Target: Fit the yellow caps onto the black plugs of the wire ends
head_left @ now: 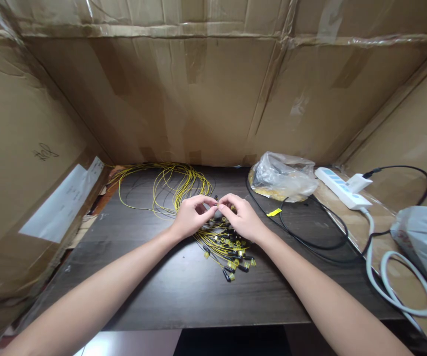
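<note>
Both hands meet fingertip to fingertip above a bundle of thin yellow cables (185, 188) on a dark wood-grain table (154, 291). My left hand (193, 215) is closed in a pinch, thumb against forefinger. Opposite it, my right hand (241, 217) pinches at the same spot. Whatever sits between the fingertips is tiny and mostly covered, so I cannot name it. Just below the hands lie several black cable connectors with clear yellowish caps (231, 264). The cables loop away behind my left hand toward the back left.
A clear plastic bag (283, 175) stands at the back right, near a black cable (309, 242) with a yellow tag (274, 212). Farther right are a white power strip (343, 188), its coiled white cord (408, 311) and a pale plastic-wrapped bundle (424, 242). Cardboard walls (183, 99) enclose the table.
</note>
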{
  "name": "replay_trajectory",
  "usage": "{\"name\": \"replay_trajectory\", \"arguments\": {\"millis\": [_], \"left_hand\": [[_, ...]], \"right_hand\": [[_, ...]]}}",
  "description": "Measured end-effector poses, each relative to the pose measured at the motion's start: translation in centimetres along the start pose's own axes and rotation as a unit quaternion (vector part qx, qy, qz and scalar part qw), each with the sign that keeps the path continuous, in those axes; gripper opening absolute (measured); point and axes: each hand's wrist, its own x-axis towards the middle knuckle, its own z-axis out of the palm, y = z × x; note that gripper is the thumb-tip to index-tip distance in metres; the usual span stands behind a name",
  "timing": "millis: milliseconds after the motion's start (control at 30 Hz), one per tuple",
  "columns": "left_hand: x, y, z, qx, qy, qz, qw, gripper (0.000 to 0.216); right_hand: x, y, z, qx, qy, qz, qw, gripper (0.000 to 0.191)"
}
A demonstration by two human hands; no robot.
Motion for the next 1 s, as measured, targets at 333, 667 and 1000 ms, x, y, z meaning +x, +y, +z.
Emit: {"name": "replay_trajectory", "arguments": {"millis": [333, 667, 1000], "left_hand": [[-0.01, 0.26, -0.09, -0.003, -0.005, 0.014, 1.0, 0.013], [-0.02, 0.03, -0.1, -0.004, -0.007, 0.006, 1.0, 0.014], [0.0, -0.12, -0.11, -0.006, -0.007, -0.015, 1.0, 0.018]], "right_hand": [[0.02, 0.05, -0.06, -0.017, -0.035, 0.001, 0.999, 0.03], [-0.04, 0.01, -0.12, 0.01, -0.022, 0.0, 1.0, 0.024], [-0.1, -0.16, -0.17, 0.007, 0.001, -0.006, 1.0, 0.014]]}}
